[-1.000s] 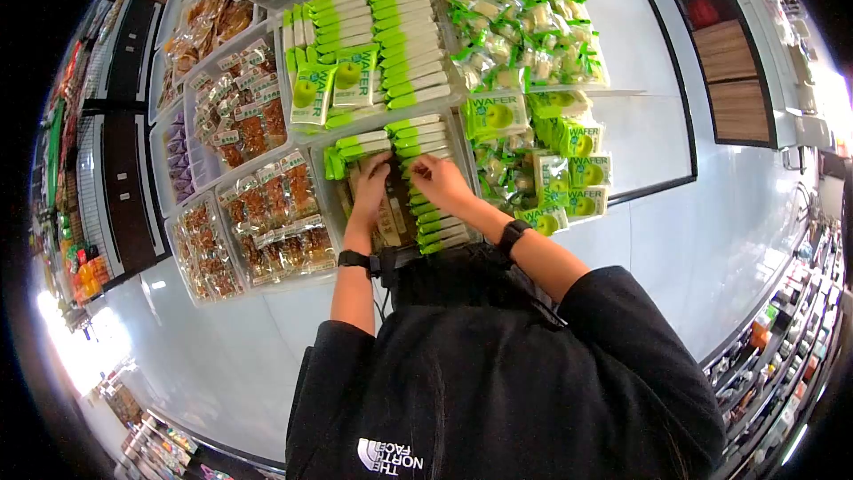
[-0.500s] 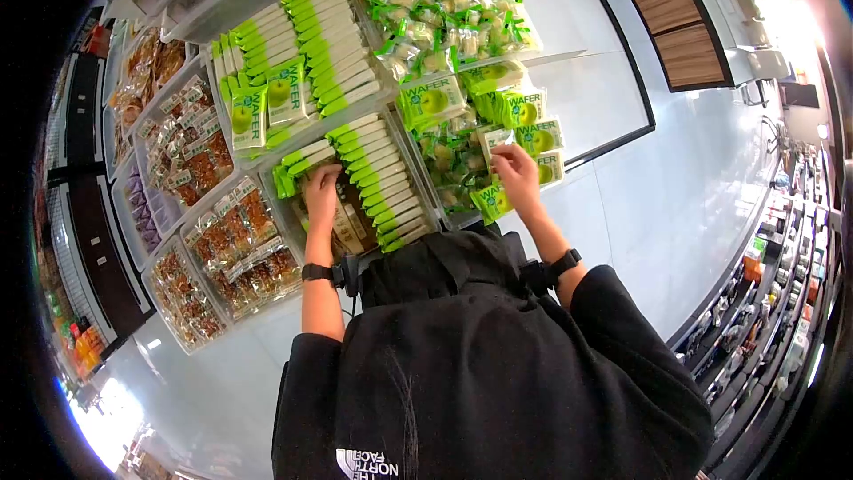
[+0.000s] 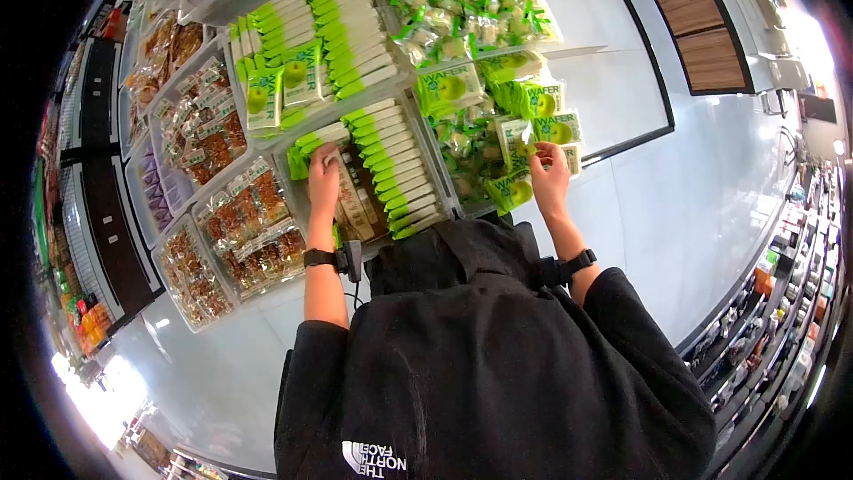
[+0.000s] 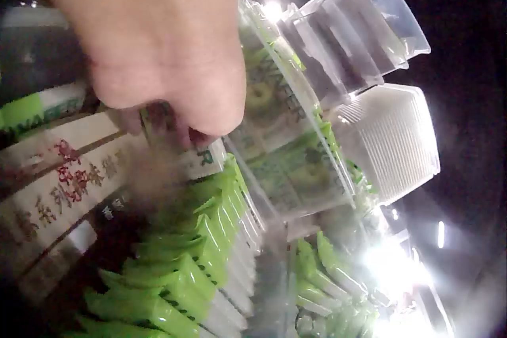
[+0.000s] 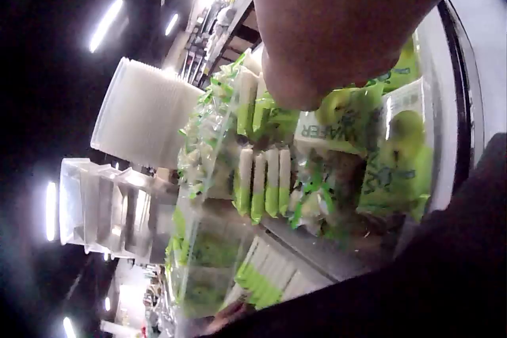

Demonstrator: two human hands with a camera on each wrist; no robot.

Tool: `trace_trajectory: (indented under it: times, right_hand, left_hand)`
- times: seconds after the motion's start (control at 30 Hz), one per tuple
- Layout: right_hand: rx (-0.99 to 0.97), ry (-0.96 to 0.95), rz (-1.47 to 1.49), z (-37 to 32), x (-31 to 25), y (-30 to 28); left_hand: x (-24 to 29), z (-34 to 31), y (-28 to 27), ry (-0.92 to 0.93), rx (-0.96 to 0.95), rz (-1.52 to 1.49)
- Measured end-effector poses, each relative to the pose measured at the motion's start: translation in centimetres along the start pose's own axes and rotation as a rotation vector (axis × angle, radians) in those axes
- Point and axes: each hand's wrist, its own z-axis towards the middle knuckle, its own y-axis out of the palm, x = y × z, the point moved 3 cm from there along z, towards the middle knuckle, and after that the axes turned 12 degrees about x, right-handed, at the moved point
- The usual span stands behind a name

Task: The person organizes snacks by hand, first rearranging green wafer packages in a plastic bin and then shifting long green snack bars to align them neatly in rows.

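Observation:
My left hand [image 3: 324,180] reaches into a clear plastic bin [image 3: 418,111], over a brown strip of printed cardboard [image 3: 355,204]. Its bent fingers hold a wafer pack [image 4: 210,160], mostly covered by the hand in the left wrist view. A row of green-and-white wafer packs [image 3: 391,160] stands on edge to the right of this hand. Over the neighbouring bin, my right hand [image 3: 549,176] pinches the edge of an apple wafer pack [image 3: 515,142]. Those fingertips are hidden behind the hand in the right wrist view, close over several loose wafer packs [image 5: 329,124].
Behind are a bin of upright wafer packs [image 3: 342,27] and a heap of small green-wrapped sweets [image 3: 471,0]. Bins of brown nutty snacks [image 3: 253,213] stand on the left. Stacked clear containers [image 4: 388,144] rise at the back.
My right hand has gone from the row of packs in the near bin to the loose wafer packs on the right. The left hand stays in its bin while the head view shifts.

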Motion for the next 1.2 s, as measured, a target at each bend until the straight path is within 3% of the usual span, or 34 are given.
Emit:
trace_trajectory:
  times: [0.03, 0.1, 0.17, 0.23, 0.3, 0.37, 0.43, 0.5, 0.57, 0.63, 0.77, 0.83, 0.9, 1.03, 1.1, 1.2]
  right_hand:
    - [0.0, 0.0, 0.0, -0.6, 0.7, -0.8]
    - [-0.046, -0.019, -0.133, -1.6, 1.5, -0.9]
    - [-0.051, -0.021, -0.089, -2.1, 2.0, -0.8]
    - [-0.045, 0.039, -0.19, -3.1, 3.4, -0.9]
    - [-0.053, 0.059, -0.191, -3.4, 3.9, -0.6]
    - [-0.121, 0.278, -0.085, -3.7, 4.0, -0.1]
    - [-0.059, 0.352, 0.021, -3.9, 5.2, 0.9]
    - [-0.104, 0.856, 0.398, -4.4, 6.0, 1.8]
    - [-0.114, 0.855, 0.376, -4.3, 5.8, 1.9]
    - [-0.09, 0.945, 0.45, -4.8, 6.1, 1.7]
    - [-0.174, 0.92, 0.443, -4.7, 5.9, 1.1]
    - [-0.229, 0.998, 0.536, -4.7, 6.4, 1.2]
    - [-0.267, 1.057, 0.659, -4.4, 6.1, 0.8]
    - [-0.342, 1.079, 0.673, -4.0, 5.3, -0.9]
    - [-0.324, 1.205, 0.786, -4.4, 5.4, -1.6]
    - [-0.342, 1.245, 0.863, -4.8, 5.8, -2.6]
  left_hand:
    - [0.2, -0.5, -0.1, 0.0, 0.0, 0.0]
    - [1.5, -1.2, -2.2, 0.187, 0.428, 0.201]
    - [2.3, -1.1, -2.6, 0.091, 0.364, 0.167]
    - [3.3, -1.2, -2.6, 0.37, 0.502, 0.392]
    - [3.4, -0.4, -2.6, 0.351, 0.419, 0.462]
    - [4.0, 0.1, -2.2, 0.538, 0.362, 0.673]
    - [2.9, 0.7, -1.4, 0.574, 0.4, 0.717]
    - [2.7, 1.7, -1.4, 0.61, 0.455, 0.768]
    - [2.5, 1.7, -0.6, 0.444, 0.386, 0.657]
    - [2.5, 1.7, -0.6, 0.509, 0.414, 0.707]
    - [1.9, 1.9, -0.3, 0.418, 0.308, 0.615]
    - [1.8, 2.1, -0.3, 0.442, 0.346, 0.822]
    - [1.7, 2.4, -0.2, 0.371, 0.288, 0.763]
    - [2.1, 1.2, -0.4, 0.398, 0.377, 0.751]
    - [2.4, 0.9, 0.0, 0.587, 0.469, 0.8]
    - [3.0, 0.8, 0.5, 0.686, 0.371, 0.849]
